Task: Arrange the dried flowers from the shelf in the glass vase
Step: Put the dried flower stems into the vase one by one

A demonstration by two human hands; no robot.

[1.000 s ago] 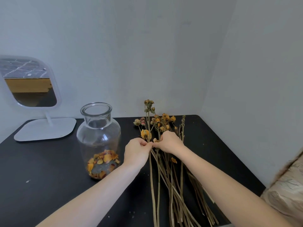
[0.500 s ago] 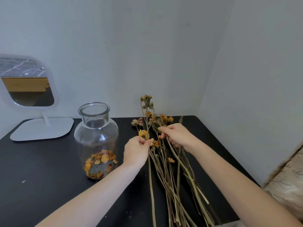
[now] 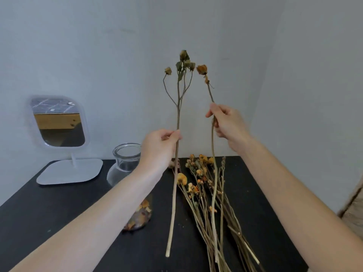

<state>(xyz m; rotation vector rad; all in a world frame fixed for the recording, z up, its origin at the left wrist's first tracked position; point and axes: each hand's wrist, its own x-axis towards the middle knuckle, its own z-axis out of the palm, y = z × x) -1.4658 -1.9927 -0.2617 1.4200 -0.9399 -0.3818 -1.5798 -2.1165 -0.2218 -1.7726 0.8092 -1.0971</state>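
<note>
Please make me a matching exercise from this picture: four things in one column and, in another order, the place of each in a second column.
Things
1. branched stem
2. stem with one orange flower
3. glass vase
4. mirror

Places
A. far left on the table, on a white base
B. held upright by the right hand
C. beside the mirror, with petals inside
D. held upright by the left hand

Pairs: 1-D, 2-B, 3-C, 4-A

Both forearms raised forward, left grip [image 3: 159,148] pinching branched stem [image 3: 178,116], right grip [image 3: 227,124] higher, curled round single stem [image 3: 212,146]
</note>
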